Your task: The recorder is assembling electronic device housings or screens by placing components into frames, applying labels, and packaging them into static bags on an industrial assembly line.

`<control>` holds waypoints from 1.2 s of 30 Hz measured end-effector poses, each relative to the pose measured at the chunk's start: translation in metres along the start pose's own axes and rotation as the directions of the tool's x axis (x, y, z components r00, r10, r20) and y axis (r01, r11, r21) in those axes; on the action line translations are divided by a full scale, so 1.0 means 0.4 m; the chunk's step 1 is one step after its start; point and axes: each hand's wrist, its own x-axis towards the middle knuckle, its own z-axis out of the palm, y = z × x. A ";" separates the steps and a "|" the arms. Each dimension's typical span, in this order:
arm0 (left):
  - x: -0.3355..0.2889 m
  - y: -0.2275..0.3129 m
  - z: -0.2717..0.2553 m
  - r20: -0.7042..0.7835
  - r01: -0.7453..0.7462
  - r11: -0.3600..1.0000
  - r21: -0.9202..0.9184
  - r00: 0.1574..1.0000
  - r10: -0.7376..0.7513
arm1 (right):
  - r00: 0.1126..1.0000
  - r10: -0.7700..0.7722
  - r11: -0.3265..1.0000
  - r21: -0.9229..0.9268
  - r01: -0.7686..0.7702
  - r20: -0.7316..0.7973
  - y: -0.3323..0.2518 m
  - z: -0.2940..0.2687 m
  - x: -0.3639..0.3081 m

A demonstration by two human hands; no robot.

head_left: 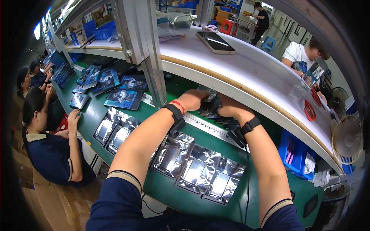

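Under the raised white shelf, my left hand (192,100) is closed around the edge of a crumpled silver foil pouch (210,93). My right hand (231,106) is closed at the other side of the same dark, shiny bundle; its fingertips are partly hidden. Beneath both hands lies a pile of foil pouches (221,120), mostly in shadow. Closer to me, flat silver pouches with rectangular bulges lie in a row on the green bench, among them a middle pouch (174,155), another pouch (197,169) and the rightmost pouch (224,181). Each wrist wears a black strap.
The white shelf (254,73) overhangs my hands and carries a phone (216,42). A metal post (138,50) rises at left. Blue printed boxes (125,98) are heaped beyond it. A co-worker (54,138) sits at left. Blue bins (295,154) and a fan (347,138) are at right.
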 end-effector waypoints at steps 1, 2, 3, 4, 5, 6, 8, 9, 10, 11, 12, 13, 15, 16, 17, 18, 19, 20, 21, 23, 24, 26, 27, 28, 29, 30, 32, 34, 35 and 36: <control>-0.006 -0.025 0.009 -0.162 -0.027 0.999 0.025 0.986 0.031 | 0.991 -0.008 1.000 0.002 0.008 0.135 -0.017 -0.011 0.006; -0.008 -0.028 0.004 -0.161 -0.027 0.999 0.028 0.986 0.031 | 0.991 -0.009 1.000 0.004 0.009 0.133 -0.018 0.013 0.012; -0.011 -0.019 -0.008 -0.228 0.098 0.995 0.018 0.969 -0.092 | 0.994 -0.059 0.996 0.069 0.053 0.095 -0.010 0.049 0.013; -0.017 -0.009 -0.023 -0.292 0.220 0.975 0.001 0.933 -0.210 | 0.993 -0.107 0.986 0.131 0.099 0.053 -0.002 0.083 0.015; -0.043 0.018 -0.048 -0.363 0.146 0.986 -0.078 0.917 -0.165 | 0.987 -0.056 0.994 0.105 0.040 0.153 -0.004 0.101 0.016; -0.067 0.033 -0.063 -0.358 0.136 0.988 -0.073 0.921 -0.153 | 0.988 -0.044 0.994 0.107 0.029 0.147 -0.016 0.103 0.015; -0.118 0.063 -0.096 -0.290 0.188 0.978 -0.089 0.934 -0.206 | 0.973 -0.022 1.000 -0.006 0.024 0.232 -0.046 0.097 0.009; -0.166 0.085 -0.121 -0.306 0.151 0.984 -0.099 0.936 -0.174 | 0.962 -0.052 0.995 -0.066 0.072 0.268 -0.076 0.077 0.007; -0.181 0.091 -0.102 -0.281 0.109 0.987 -0.120 0.950 -0.139 | 0.943 -0.053 0.991 -0.102 0.091 0.328 -0.069 0.100 0.006; -0.218 0.102 -0.120 -0.290 0.075 0.992 -0.101 0.952 -0.102 | 0.949 -0.099 0.987 -0.092 0.132 0.299 -0.079 0.108 0.006; -0.243 0.119 -0.131 -0.296 0.029 0.995 -0.092 0.953 -0.055 | 0.953 -0.130 0.983 -0.092 0.161 0.275 -0.079 0.124 -0.002; -0.277 0.163 -0.165 -0.263 0.090 0.983 -0.161 0.956 -0.131 | 0.975 -0.219 0.961 -0.165 0.222 0.033 -0.101 0.136 -0.018; -0.315 0.256 -0.192 -0.225 0.114 0.957 -0.267 0.958 -0.177 | 0.973 -0.232 0.970 -0.074 0.231 -0.002 -0.096 0.128 -0.047; -0.329 0.296 -0.193 -0.241 0.088 0.950 -0.300 0.956 -0.165 | 0.972 -0.236 0.970 -0.063 0.235 -0.016 -0.100 0.094 -0.076; -0.345 0.338 -0.189 -0.287 0.046 0.951 -0.306 0.948 -0.139 | 0.963 -0.232 0.970 -0.108 0.218 -0.135 -0.105 0.060 -0.121; -0.359 0.374 -0.180 -0.334 0.006 0.950 -0.313 0.936 -0.115 | 0.950 -0.228 0.969 -0.146 0.199 -0.212 -0.095 0.034 -0.171; -0.367 0.419 -0.161 -0.360 -0.062 0.941 -0.333 0.931 -0.066 | 0.948 -0.190 0.981 -0.093 0.172 -0.256 -0.078 0.011 -0.243; -0.385 0.470 -0.152 -0.396 -0.116 0.932 -0.343 0.918 -0.031 | 0.937 -0.169 0.986 -0.036 0.166 -0.305 -0.072 -0.024 -0.320; -0.399 0.536 -0.150 -0.351 -0.093 0.950 -0.299 0.936 -0.019 | 0.940 -0.125 0.992 -0.018 0.126 -0.318 -0.058 -0.066 -0.409; -0.416 0.635 -0.103 -0.375 -0.252 0.941 -0.225 0.914 0.155 | 0.922 -0.022 1.000 -0.007 0.021 -0.387 -0.036 -0.158 -0.609; -0.423 0.686 -0.074 -0.353 -0.326 0.932 -0.160 0.900 0.255 | 0.899 0.036 0.999 -0.008 -0.044 -0.437 -0.016 -0.185 -0.709; -0.432 0.786 -0.014 -0.277 -0.386 0.904 -0.185 0.903 0.329 | 0.887 0.165 0.984 0.015 -0.175 -0.432 0.030 -0.241 -0.885; -0.426 0.834 0.024 -0.258 -0.424 0.893 -0.152 0.889 0.379 | 0.866 0.225 0.961 -0.047 -0.274 -0.447 0.056 -0.252 -0.979; -0.412 0.881 0.065 -0.246 -0.472 0.867 -0.161 0.870 0.427 | 0.839 0.284 0.922 -0.109 -0.372 -0.464 0.083 -0.253 -1.071; -0.403 0.914 0.116 -0.228 -0.499 0.857 -0.132 0.856 0.463 | 0.831 0.322 0.906 -0.107 -0.409 -0.455 0.105 -0.256 -1.152; -0.394 0.950 0.162 -0.196 -0.505 0.859 -0.085 0.854 0.482 | 0.822 0.355 0.891 -0.104 -0.441 -0.445 0.122 -0.255 -1.214; -0.374 1.006 0.260 -0.190 -0.506 0.863 -0.016 0.849 0.494 | 0.848 0.349 0.904 -0.095 -0.417 -0.400 0.132 -0.234 -1.289; -0.353 1.048 0.358 -0.044 -0.455 0.890 0.031 0.889 0.456 | 0.910 0.347 0.927 -0.063 -0.369 -0.228 0.144 -0.199 -1.353; -0.352 1.061 0.391 -0.057 -0.444 0.895 0.045 0.893 0.446 | 0.921 0.368 0.927 -0.025 -0.374 -0.126 0.128 -0.191 -1.357; -0.356 1.073 0.419 0.032 -0.429 0.902 0.054 0.903 0.428 | 0.923 0.384 0.923 0.006 -0.384 -0.022 0.111 -0.179 -1.358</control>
